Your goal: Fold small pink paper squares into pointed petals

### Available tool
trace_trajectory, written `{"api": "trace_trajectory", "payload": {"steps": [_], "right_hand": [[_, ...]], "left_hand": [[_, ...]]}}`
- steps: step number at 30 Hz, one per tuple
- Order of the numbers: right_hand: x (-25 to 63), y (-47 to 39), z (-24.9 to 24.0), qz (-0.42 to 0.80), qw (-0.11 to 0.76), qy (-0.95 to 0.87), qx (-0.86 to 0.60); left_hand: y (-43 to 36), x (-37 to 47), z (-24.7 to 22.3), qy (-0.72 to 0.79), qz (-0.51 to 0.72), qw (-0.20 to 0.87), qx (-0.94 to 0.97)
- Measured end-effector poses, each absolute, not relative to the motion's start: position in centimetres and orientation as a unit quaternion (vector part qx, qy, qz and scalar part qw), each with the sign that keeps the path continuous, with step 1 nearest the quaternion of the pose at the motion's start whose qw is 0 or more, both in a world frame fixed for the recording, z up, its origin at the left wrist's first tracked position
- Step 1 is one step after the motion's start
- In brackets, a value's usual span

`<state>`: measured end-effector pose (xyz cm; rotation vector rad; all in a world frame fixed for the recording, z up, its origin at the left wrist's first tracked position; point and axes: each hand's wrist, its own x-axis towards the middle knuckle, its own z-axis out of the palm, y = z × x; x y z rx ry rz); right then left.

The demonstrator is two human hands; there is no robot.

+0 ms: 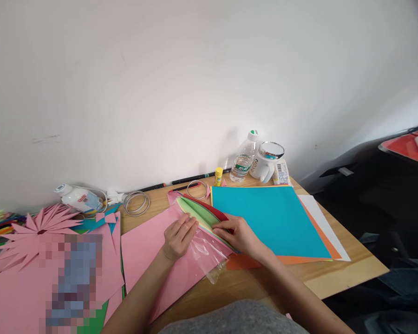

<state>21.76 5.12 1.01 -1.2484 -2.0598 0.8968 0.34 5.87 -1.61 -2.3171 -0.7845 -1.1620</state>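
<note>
Near the middle of the table lies a pack of coloured paper (148,248) with a pink sheet on top, inside a clear plastic sleeve (212,260). At its raised end, green, red and other sheets (202,211) bow apart. My left hand (181,236) is closed over the upper edge of the sleeve, fingers together, thumb hidden. My right hand (239,235) pinches the fanned edges of the coloured sheets, with the red one behind its fingers. Right beside it, a blue sheet (264,218) lies flat over yellow, orange and white ones.
Along the wall stand a glue stick (218,176), a water bottle (243,160) and a white mug (264,162). Wire rings (136,203) and black pens (191,178) lie behind the pack. At left are a pink paper flower (38,232) and a tipped white bottle (81,198).
</note>
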Motion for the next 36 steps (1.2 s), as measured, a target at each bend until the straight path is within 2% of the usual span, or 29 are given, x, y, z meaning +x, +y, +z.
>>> {"api": "trace_trajectory", "payload": {"steps": [27,32,36], "right_hand": [[21.6,5.4,1.2,0.352,0.289,-0.749,-0.481],[21.5,5.6,0.9,0.288,0.28,-0.759,-0.513],[21.3,5.9,1.0,0.226,0.216,-0.78,-0.542]], "left_hand": [[5.9,0.7,-0.9,-0.289,-0.393,0.212,-0.847],[6.3,0.9,-0.3,-0.305,-0.338,0.195,-0.869],[7.0,1.1,2.2,-0.28,-0.23,0.18,-0.915]]}}
